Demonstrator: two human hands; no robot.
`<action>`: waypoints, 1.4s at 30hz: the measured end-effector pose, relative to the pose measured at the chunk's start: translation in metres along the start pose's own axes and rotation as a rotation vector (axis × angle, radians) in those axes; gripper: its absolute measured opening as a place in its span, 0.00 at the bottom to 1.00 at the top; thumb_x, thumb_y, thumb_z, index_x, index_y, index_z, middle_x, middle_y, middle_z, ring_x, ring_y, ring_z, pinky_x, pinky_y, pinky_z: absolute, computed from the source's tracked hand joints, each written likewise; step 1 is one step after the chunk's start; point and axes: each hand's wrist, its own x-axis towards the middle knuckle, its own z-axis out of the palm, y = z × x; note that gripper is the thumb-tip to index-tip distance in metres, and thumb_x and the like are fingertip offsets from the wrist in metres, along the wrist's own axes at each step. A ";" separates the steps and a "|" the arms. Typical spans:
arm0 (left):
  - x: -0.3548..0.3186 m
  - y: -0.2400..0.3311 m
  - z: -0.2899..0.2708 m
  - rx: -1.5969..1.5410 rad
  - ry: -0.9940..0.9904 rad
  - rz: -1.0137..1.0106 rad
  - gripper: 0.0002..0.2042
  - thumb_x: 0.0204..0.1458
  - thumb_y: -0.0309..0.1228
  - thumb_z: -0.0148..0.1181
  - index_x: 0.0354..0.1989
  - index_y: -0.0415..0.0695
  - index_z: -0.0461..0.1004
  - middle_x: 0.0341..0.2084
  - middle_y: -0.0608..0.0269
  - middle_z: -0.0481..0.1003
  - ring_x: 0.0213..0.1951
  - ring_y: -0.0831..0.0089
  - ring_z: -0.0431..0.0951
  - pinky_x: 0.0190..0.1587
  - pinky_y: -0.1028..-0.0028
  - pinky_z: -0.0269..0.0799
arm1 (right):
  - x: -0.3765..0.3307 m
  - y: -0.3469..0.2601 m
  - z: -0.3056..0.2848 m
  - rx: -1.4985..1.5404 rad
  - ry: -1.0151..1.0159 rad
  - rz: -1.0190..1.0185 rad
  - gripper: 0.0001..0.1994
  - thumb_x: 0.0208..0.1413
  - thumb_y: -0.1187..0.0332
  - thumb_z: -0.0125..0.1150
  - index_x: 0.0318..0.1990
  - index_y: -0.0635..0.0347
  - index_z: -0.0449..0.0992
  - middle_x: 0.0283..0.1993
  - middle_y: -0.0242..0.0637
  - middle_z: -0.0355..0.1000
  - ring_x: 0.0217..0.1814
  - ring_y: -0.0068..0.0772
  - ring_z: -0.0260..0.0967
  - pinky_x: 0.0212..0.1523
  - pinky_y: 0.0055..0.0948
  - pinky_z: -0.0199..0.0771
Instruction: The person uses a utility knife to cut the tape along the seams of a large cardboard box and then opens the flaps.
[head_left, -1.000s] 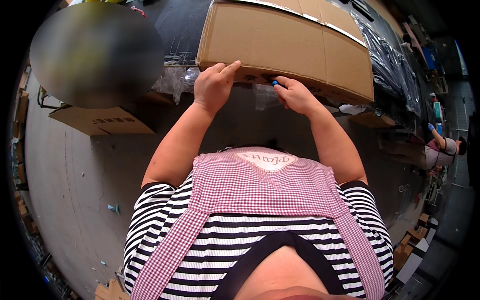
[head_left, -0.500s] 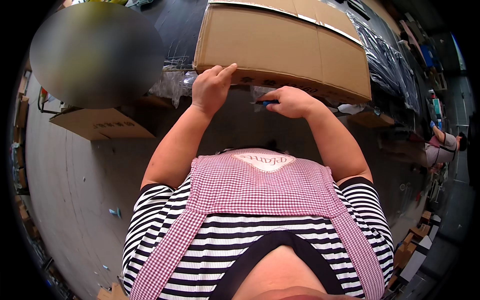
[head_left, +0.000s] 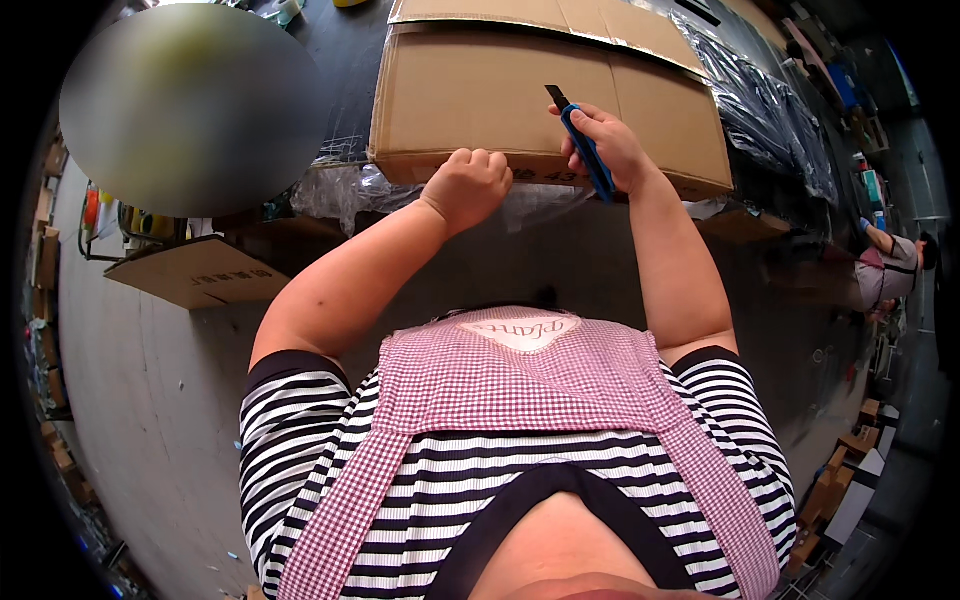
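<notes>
A large brown cardboard box point(head_left: 480, 95) lies on the dark work table, its near side edge facing me. My left hand point(head_left: 468, 190) is closed at the box's near lower edge, knuckles up; whatever its fingers grip is hidden. Clear plastic film point(head_left: 540, 207) hangs below that edge beside the hand. In front of the box's right half, my right hand point(head_left: 622, 155) is wrapped round a blue utility knife point(head_left: 590, 155). The knife's dark blade points up and away from me, over the box's face.
Dark plastic-wrapped goods point(head_left: 775, 125) lie right of the box. An open cardboard carton point(head_left: 200, 275) stands lower at the left. Another person point(head_left: 888, 275) is at the far right. A blurred round patch hides the upper left. Cardboard pieces point(head_left: 830, 490) lie at the lower right.
My right hand has risen from below the box edge, bringing the knife up into full sight. My left hand has shifted right and down along the edge, its fingers now curled.
</notes>
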 end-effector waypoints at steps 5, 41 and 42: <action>0.005 0.005 0.004 0.081 -0.054 0.043 0.03 0.48 0.33 0.58 0.26 0.52 0.75 0.24 0.70 0.68 0.28 0.73 0.72 0.30 0.73 0.65 | 0.003 -0.001 0.002 -0.001 0.015 0.012 0.19 0.71 0.56 0.45 0.61 0.55 0.71 0.30 0.32 0.73 0.24 0.20 0.71 0.27 0.23 0.70; -0.010 0.021 0.009 0.027 -0.073 -0.291 0.03 0.51 0.31 0.56 0.33 0.50 0.70 0.31 0.67 0.69 0.35 0.69 0.74 0.38 0.67 0.69 | 0.019 0.011 -0.008 0.004 -0.109 -0.061 0.21 0.70 0.55 0.41 0.55 0.63 0.70 0.28 0.38 0.74 0.22 0.24 0.71 0.25 0.26 0.72; -0.010 0.027 0.011 0.028 -0.059 -0.358 0.03 0.51 0.30 0.56 0.33 0.50 0.70 0.31 0.66 0.70 0.34 0.68 0.74 0.38 0.66 0.69 | 0.019 0.011 -0.008 -0.005 -0.111 -0.071 0.21 0.70 0.55 0.40 0.55 0.63 0.70 0.28 0.38 0.74 0.22 0.24 0.71 0.24 0.26 0.72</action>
